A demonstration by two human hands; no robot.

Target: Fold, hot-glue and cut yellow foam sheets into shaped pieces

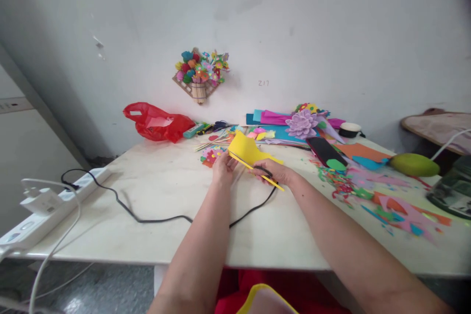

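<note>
My left hand [223, 168] grips the near left edge of a yellow foam sheet [247, 150] held just above the table. My right hand [275, 171] is closed around black-handled scissors [262, 171], whose blades run along the sheet's lower edge. A thin yellow strip [273, 184] sticks out past my right hand. Both forearms reach in from the bottom of the view.
The pale table [172, 206] carries a black cable [147, 217], a white power strip [55, 201], a red plastic bag [158, 122], coloured foam sheets [279, 125], a purple flower [302, 124], a black phone [324, 149], scraps [390, 206] and a green fruit-like object [414, 164]. A flower basket [200, 76] hangs on the wall.
</note>
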